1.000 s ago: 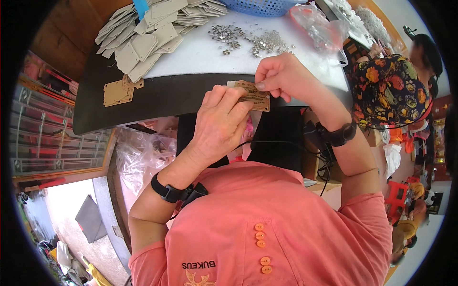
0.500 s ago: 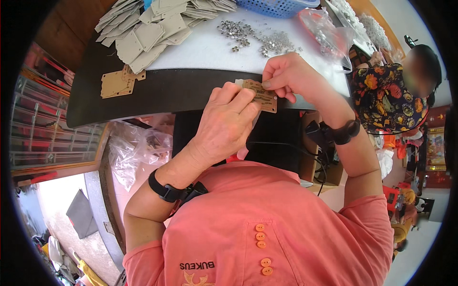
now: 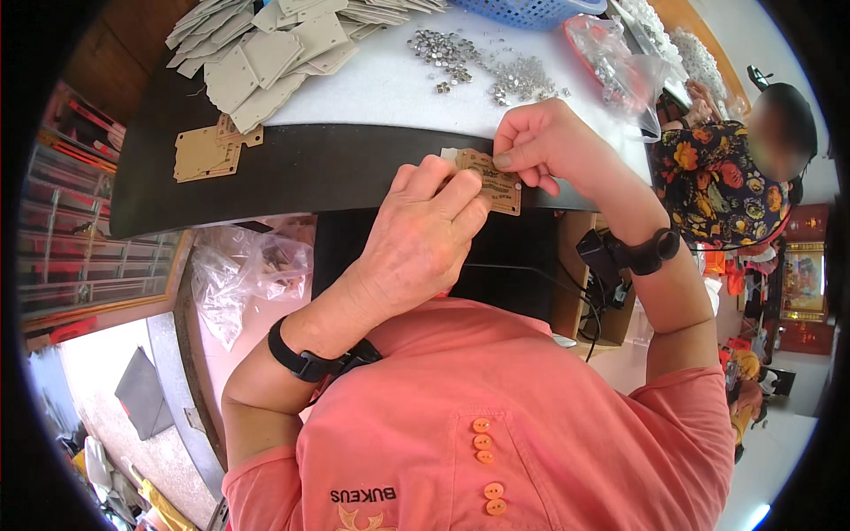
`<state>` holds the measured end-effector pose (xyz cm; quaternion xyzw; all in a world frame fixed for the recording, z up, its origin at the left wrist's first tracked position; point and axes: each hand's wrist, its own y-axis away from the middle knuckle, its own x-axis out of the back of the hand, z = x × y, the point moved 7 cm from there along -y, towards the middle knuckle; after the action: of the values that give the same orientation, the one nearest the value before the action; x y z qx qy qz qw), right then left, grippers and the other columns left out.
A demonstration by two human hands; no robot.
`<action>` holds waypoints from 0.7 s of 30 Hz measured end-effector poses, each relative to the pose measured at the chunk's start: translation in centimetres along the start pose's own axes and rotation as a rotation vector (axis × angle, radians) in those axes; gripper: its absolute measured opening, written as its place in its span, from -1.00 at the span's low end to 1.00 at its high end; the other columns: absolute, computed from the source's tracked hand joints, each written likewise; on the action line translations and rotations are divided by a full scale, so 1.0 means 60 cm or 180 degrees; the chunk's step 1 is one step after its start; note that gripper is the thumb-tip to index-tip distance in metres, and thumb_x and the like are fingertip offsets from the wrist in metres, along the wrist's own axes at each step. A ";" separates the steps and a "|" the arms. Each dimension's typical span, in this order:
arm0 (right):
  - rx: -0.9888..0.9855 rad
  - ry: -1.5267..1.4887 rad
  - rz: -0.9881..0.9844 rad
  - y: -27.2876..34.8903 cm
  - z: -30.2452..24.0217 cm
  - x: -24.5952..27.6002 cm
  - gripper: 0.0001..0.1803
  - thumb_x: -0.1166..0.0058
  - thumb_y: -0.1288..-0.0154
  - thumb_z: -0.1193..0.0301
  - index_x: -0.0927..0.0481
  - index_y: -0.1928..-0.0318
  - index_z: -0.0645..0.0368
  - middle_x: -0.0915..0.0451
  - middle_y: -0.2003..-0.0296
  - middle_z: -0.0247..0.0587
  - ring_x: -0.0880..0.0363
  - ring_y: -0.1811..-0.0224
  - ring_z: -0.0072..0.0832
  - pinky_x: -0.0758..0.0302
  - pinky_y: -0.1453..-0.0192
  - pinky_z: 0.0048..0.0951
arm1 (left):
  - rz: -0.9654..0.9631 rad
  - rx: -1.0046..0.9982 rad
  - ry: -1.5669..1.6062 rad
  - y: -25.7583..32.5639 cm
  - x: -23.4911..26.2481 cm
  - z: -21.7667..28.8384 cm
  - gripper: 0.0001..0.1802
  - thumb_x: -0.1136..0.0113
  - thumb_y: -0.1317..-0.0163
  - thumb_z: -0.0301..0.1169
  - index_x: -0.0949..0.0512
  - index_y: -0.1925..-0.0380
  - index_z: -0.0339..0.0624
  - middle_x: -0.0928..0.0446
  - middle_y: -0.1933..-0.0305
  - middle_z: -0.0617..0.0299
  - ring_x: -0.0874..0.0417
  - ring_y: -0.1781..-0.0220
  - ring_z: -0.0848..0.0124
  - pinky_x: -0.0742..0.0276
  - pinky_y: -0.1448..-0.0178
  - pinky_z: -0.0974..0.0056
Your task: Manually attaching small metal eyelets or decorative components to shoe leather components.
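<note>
A brown printed card [image 3: 503, 195] with small holes along its rim is gripped in my left hand [image 3: 416, 239], whose fingers curl over its left part. It is held at the front edge of the dark tabletop [image 3: 354, 168]. My right hand [image 3: 551, 146] is closed in a pinch at the card's upper right edge; whatever its fingertips hold is hidden. A pale scrap [image 3: 449, 155] shows at the card's upper left corner. Beyond the hands, small silvery pieces [image 3: 443, 53] and clear pieces [image 3: 524, 80] lie in loose heaps on a white sheet [image 3: 372, 84].
Brown printed cards [image 3: 204, 157] lie on the table's left part, near a pile of beige cards [image 3: 266, 62]. A blue basket [image 3: 531, 11] and a plastic bag [image 3: 620, 66] are at the back. Another person in a flowered top [image 3: 722, 177] sits to the right.
The view has shifted slightly. My left hand and the card sit a little farther right and lower in the picture; the right hand keeps its pinch at the card's edge.
</note>
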<state>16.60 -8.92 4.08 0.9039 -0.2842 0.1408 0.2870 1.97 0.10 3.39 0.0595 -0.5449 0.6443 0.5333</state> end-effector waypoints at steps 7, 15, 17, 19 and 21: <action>-0.0201 0.0006 -0.0040 -0.003 -0.003 0.001 -0.94 -0.24 -0.14 0.57 -0.63 0.44 0.32 -0.49 0.70 -0.31 -0.38 0.74 -0.66 -0.23 0.75 -0.59 | -0.0110 0.0029 -0.0049 0.002 -0.003 -0.003 -0.59 -0.23 0.06 -0.56 -0.61 0.10 -0.28 -0.52 -0.04 0.15 -0.49 -0.04 0.15 -0.41 -0.02 0.10; -0.0145 -0.0020 0.0048 -0.002 0.003 0.002 -0.93 -0.25 -0.14 0.56 -0.63 0.44 0.30 -0.51 0.69 -0.32 -0.39 0.75 -0.68 -0.22 0.76 -0.61 | -0.0153 0.0017 -0.0056 0.002 -0.004 -0.005 -0.56 -0.28 0.10 -0.53 -0.62 0.10 -0.28 -0.52 -0.05 0.15 -0.48 -0.05 0.15 -0.41 -0.05 0.10; -0.0167 -0.0009 0.0048 -0.003 0.002 0.001 -0.93 -0.25 -0.14 0.57 -0.63 0.44 0.30 -0.50 0.70 -0.33 -0.38 0.76 -0.68 -0.22 0.77 -0.61 | -0.0150 0.0006 -0.0065 0.002 -0.004 -0.005 -0.56 -0.29 0.11 -0.52 -0.62 0.10 -0.29 -0.51 -0.06 0.15 -0.48 -0.06 0.15 -0.41 -0.05 0.10; -0.0201 -0.0006 0.0047 -0.004 0.001 0.001 -0.93 -0.25 -0.14 0.57 -0.63 0.45 0.30 -0.50 0.70 -0.32 -0.38 0.76 -0.68 -0.21 0.77 -0.61 | -0.0203 0.0017 -0.0043 0.002 -0.005 -0.005 -0.54 -0.30 0.12 -0.52 -0.62 0.10 -0.29 -0.51 -0.06 0.15 -0.48 -0.07 0.15 -0.41 -0.06 0.09; -0.0233 -0.0003 0.0043 -0.006 0.003 0.001 -0.93 -0.24 -0.14 0.57 -0.63 0.45 0.30 -0.50 0.71 -0.32 -0.38 0.76 -0.68 -0.21 0.77 -0.61 | -0.0220 0.0031 -0.0030 0.002 -0.004 -0.006 -0.54 -0.30 0.13 -0.52 -0.62 0.09 -0.29 -0.51 -0.07 0.14 -0.47 -0.07 0.15 -0.41 -0.06 0.09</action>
<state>16.91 -8.78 3.81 0.8909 -0.2954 0.1318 0.3188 2.15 0.28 3.01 0.0839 -0.5419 0.6280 0.5523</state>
